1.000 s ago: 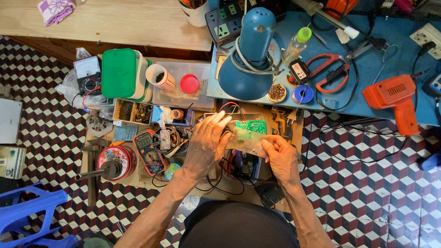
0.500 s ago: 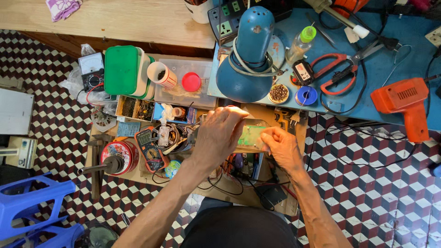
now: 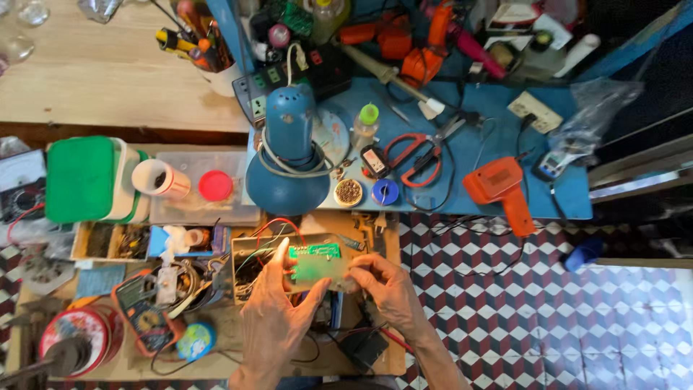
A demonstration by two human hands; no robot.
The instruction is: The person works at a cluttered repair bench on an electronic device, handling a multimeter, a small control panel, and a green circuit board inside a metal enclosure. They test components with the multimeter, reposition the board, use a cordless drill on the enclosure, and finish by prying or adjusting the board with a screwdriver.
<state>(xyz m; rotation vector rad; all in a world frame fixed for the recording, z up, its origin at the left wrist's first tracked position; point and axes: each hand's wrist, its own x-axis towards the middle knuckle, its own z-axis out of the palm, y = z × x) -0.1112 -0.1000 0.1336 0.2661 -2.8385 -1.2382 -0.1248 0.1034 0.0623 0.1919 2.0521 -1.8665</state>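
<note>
Both hands, left hand [image 3: 278, 318] and right hand [image 3: 386, 289], have fingers clamped on the edges of a green circuit board [image 3: 315, 263]. It looks light, stiff, breakable; edges seem the safest hold.

Fingers of the left hand [image 3: 271, 321] and right hand [image 3: 386, 285] cover the lower edge of the green circuit board [image 3: 315, 263], its components too small to tell, both forearms cut off by the bottom edge.
</note>
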